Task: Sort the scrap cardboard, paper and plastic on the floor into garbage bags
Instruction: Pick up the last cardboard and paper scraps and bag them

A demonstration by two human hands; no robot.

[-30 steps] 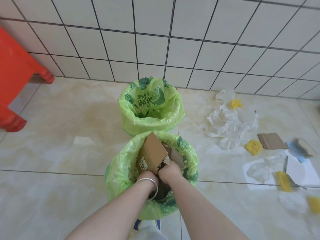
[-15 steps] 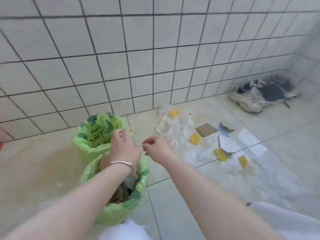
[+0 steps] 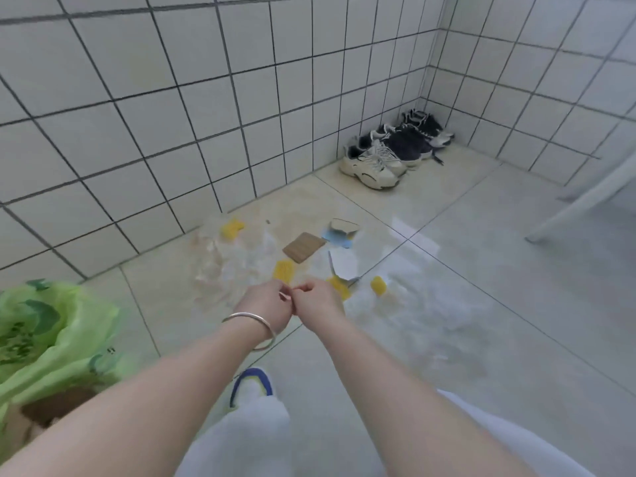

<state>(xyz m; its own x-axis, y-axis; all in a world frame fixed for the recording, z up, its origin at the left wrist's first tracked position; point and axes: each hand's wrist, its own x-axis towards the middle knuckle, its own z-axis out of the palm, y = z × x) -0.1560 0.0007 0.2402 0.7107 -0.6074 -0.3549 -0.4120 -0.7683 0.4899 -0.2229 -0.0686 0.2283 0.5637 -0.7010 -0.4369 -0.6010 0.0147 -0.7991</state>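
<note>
Scrap lies on the floor ahead: a brown cardboard piece (image 3: 304, 247), several yellow pieces (image 3: 284, 271), crumpled clear plastic (image 3: 220, 266), white paper (image 3: 344, 262) and a blue scrap (image 3: 336, 238). My left hand (image 3: 266, 304), with a bracelet on the wrist, and my right hand (image 3: 318, 302) are held together in the air just before the scrap, fingers curled, fingertips touching. Neither visibly holds anything. Two green garbage bags (image 3: 51, 335) stand at the left edge; the nearer one (image 3: 65, 383) shows brown cardboard inside.
White tiled walls meet in a corner at the far right, where several sneakers (image 3: 378, 163) sit. A white furniture leg (image 3: 581, 208) slants down at the right. My trouser legs and a shoe (image 3: 253, 383) are at the bottom.
My hands let go of the cardboard box in the near bag and swung right toward the scrap. The view turned right, so the bags slid to the left edge.
</note>
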